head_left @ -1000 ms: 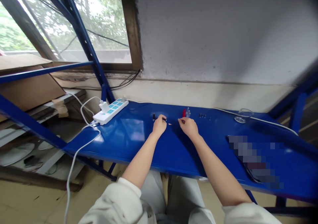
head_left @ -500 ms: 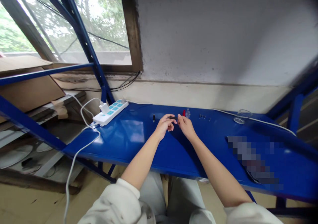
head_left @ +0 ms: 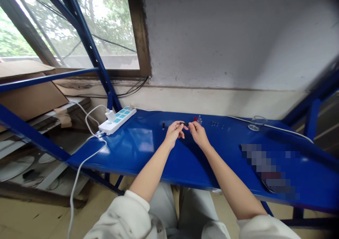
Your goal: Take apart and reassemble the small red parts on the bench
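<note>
My left hand (head_left: 173,133) and my right hand (head_left: 198,133) meet above the blue table, each with its fingers closed on one end of a slim black pen-like rod (head_left: 183,124). The fingers cover much of the rod, so its exact kind does not show. To the left of my left hand a small black cylinder (head_left: 163,125) stands on the table. Just behind my right hand are a red piece (head_left: 195,119) and several clear plastic pieces (head_left: 199,119). Farther right lies a row of tiny dark parts (head_left: 215,123).
A white power strip (head_left: 116,120) with a plug and cable lies on the table's left. Coiled clear tubing or a cable loop (head_left: 255,124) rests at the back right. A dark, blurred-out flat item (head_left: 262,168) lies front right. Blue frame posts (head_left: 90,45) flank the table (head_left: 127,150).
Both hands stay on the black rod and have drawn slightly closer together, so less of it shows between them. The view has shifted slightly.
</note>
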The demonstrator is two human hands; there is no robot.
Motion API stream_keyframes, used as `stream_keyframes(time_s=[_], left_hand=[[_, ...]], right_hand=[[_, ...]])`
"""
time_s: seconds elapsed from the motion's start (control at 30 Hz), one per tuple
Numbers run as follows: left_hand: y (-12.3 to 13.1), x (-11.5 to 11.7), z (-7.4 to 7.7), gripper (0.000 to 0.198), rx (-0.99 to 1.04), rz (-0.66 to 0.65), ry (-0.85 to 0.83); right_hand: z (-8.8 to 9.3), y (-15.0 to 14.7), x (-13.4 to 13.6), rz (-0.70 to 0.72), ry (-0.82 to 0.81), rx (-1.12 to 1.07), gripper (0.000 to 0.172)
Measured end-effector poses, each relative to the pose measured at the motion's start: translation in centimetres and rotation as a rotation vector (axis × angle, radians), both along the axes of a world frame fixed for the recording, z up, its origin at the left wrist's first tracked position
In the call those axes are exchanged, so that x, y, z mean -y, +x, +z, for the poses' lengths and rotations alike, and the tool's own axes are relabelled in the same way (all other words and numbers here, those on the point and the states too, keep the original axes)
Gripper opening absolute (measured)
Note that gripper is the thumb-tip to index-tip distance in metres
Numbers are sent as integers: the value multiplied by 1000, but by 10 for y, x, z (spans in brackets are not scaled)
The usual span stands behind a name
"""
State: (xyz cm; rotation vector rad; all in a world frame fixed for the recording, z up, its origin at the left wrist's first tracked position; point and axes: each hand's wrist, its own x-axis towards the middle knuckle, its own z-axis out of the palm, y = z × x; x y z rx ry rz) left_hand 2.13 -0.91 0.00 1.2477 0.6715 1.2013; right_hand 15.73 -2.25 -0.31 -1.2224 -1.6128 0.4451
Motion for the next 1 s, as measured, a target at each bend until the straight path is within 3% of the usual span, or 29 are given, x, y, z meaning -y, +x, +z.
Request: stream_keyframes(time_s=[0.3,0.7,0.87,1.0], left_hand=[[0,-2,-2,32,-20,80,-32],[0,-1,-2,30,-29,63,19],[2,-2,-3,28,-89,260,92],[2,-2,-4,29,-131,381,125]], right_hand=[[-1,4,1,8,-26,68,31],[-3,12,-2,-9,88,233,26],[1,16,0,-29,86,350,24],[0,33,-4,-80,-64,458,16]])
